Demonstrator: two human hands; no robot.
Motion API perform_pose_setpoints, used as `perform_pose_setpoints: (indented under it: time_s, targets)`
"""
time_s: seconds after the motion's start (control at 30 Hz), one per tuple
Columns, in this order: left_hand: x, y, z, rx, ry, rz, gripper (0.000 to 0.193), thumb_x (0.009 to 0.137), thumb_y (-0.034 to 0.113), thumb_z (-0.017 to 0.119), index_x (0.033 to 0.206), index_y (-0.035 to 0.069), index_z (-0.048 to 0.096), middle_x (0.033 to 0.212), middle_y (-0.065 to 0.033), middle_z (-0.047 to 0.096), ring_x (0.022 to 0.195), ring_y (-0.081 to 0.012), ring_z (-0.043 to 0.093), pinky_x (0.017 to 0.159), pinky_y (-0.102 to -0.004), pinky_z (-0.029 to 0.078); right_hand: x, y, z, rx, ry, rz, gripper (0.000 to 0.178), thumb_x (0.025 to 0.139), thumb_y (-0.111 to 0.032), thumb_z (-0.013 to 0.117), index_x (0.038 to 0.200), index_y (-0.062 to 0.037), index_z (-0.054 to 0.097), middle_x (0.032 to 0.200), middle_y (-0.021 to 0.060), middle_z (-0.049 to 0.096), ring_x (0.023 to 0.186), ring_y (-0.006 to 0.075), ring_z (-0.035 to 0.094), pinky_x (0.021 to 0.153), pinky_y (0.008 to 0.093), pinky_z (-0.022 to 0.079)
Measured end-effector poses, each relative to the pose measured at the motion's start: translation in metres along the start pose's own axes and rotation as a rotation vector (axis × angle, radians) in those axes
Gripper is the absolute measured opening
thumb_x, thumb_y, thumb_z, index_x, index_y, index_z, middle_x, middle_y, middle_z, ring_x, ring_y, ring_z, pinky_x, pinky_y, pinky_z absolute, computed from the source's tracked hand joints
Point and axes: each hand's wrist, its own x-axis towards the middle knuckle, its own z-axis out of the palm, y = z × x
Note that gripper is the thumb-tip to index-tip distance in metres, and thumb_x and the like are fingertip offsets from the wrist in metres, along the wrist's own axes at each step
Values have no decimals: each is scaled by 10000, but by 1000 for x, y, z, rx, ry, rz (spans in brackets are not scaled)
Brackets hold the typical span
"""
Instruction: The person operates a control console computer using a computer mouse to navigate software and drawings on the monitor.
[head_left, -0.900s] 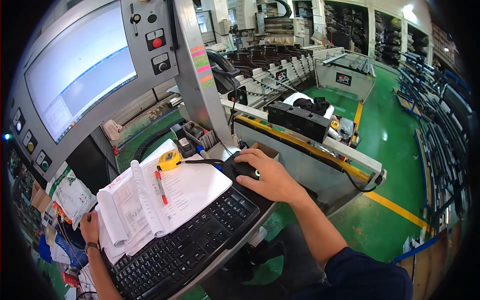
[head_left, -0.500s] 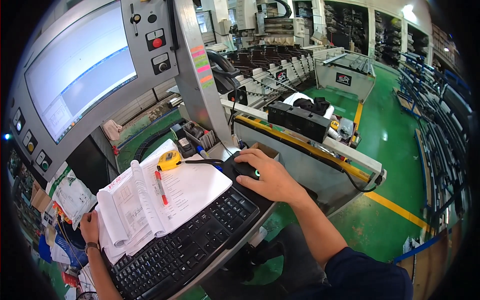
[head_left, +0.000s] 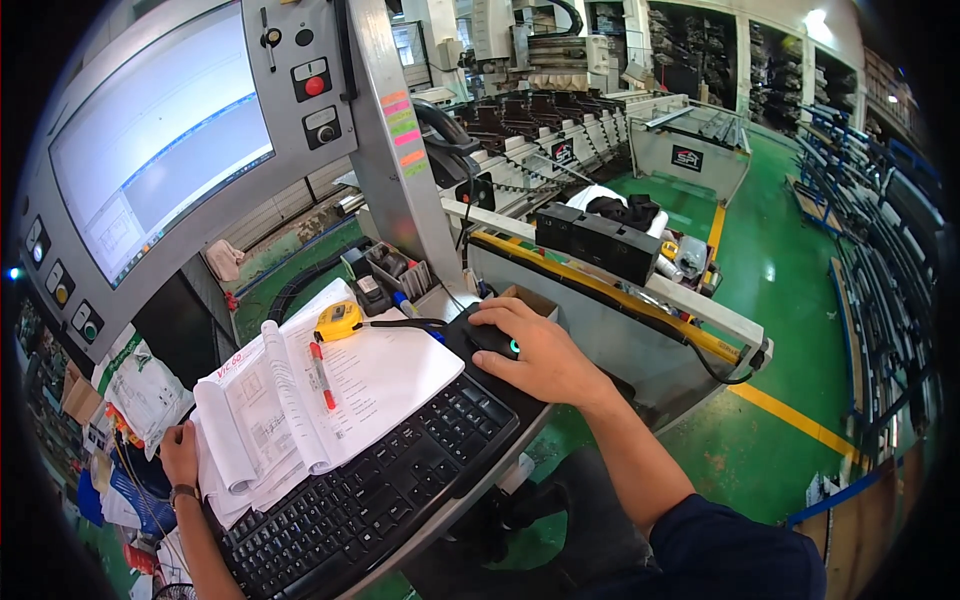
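My right hand (head_left: pixel 535 350) lies over a black computer mouse (head_left: pixel 488 338), its fingers curved along the top and the thumb against the near side. A small green light glows on the mouse. To the left is a black keyboard (head_left: pixel 365 495), with a stack of printed papers (head_left: pixel 400 375) overlapping its far side and some sheets curled over. On the papers rest a yellow tape measure (head_left: pixel 338 320) and a red-and-clear marker (head_left: pixel 322 376). My left hand (head_left: pixel 180 453) is at the papers' left edge, fingers bent; what they grip, if anything, is hidden.
A machine control panel with a lit screen (head_left: pixel 165 140) and a red button (head_left: pixel 314 86) stands at the upper left. Behind the papers is a grey holder (head_left: pixel 395 265) with small items. A machine rail (head_left: pixel 610 290) runs to the right; racks of metal profiles (head_left: pixel 880 240) line the far right.
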Motion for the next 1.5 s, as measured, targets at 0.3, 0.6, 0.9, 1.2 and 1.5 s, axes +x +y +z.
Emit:
perform_pose_setpoints:
  time_s: [0.3,0.6,0.9,1.2,1.5]
  targets:
    - [-2,3,-1,-11,-3,-16,447,1019,432,734,1113,-2,779,1049,-181,807,969,-308,766,915,-416,567,0,0,0,-5,-1,-3,498,985,-333,751,1401,-80,648,1509,165,590,1305,420,631,1112,495,504]
    - [-2,6,-2,-21,-13,-17,450,1016,439,731,1121,4,782,1056,-180,806,974,-313,763,924,-415,565,0,1,1,0,2,-5,496,986,-333,752,1402,-83,649,1517,166,587,1314,425,625,1117,498,498]
    - [0,1,0,-33,-5,-12,455,1017,442,729,1107,-1,777,1051,-182,802,967,-316,760,917,-420,562,0,1,-1,19,-8,7,501,984,-333,750,1406,-85,650,1522,164,582,1227,408,665,1068,483,527]
    - [-2,4,-2,-18,-5,-8,452,1019,438,731,1100,-5,776,1041,-175,804,959,-307,761,907,-418,564,0,-2,-2,7,-16,18,507,980,-313,752,1414,-75,645,1510,157,588,1294,392,639,1092,460,517]
    - [-2,4,-2,-8,-10,5,451,1020,433,730,1100,-9,777,1038,-180,803,953,-305,760,905,-417,564,0,-3,-2,-2,-20,24,510,976,-297,755,1422,-75,643,1501,152,595,1341,370,620,1112,442,510]
